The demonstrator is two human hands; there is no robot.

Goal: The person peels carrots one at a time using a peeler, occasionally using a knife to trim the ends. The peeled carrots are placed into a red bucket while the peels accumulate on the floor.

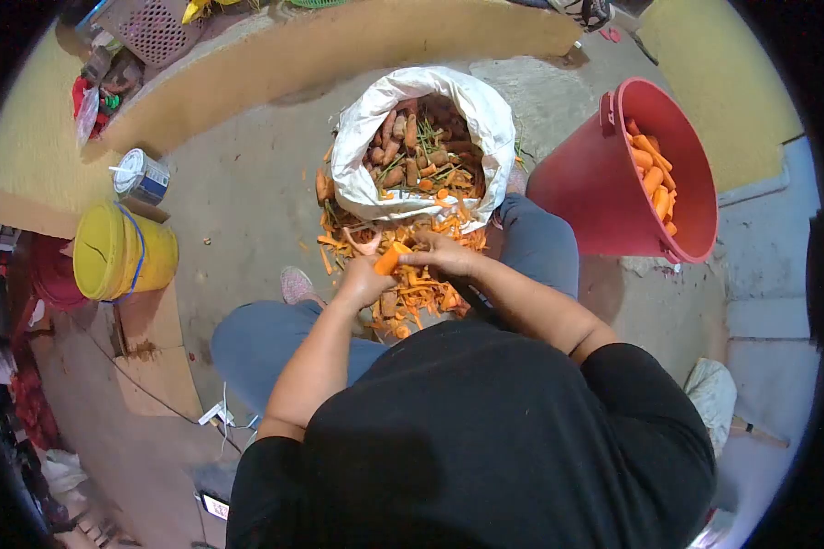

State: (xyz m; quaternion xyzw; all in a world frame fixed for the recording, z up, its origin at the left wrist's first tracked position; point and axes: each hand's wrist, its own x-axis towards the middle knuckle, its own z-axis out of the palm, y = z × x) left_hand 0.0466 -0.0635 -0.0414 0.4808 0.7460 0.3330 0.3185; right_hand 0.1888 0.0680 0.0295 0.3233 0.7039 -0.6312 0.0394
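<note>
Your left hand [364, 280] is closed around a short, smooth orange carrot [388, 262], tilted, end up, out in front of your body between your knees. Your right hand [443, 255] is right up against it, fingers curled, thumb side at the carrot; can't tell if it's gripping the carrot or a tool, since the fingers hide whatever's inside. Hands close together, carrot between them. Below: a loose heap of thin orange carrot peelings [423, 295] on the floor, spread between your feet and up to the sack. Just beyond your hands, a white woven sack with a rolled-down rim [350, 170] stands open, holding rough brownish unpeeled carrots [392, 151] mixed with green stalks and some orange bits. Off to your right, a large red plastic bucket [572, 188] leans over, mouth facing right, with bright orange peeled carrots [655, 183] inside. Well apart on your left, a yellow plastic bucket with a blue handle [101, 253] stands near a small dark tin with a white lid [143, 179]. You're in blue-grey trousers [256, 346] and a black short-sleeved shirt [485, 439].
</note>
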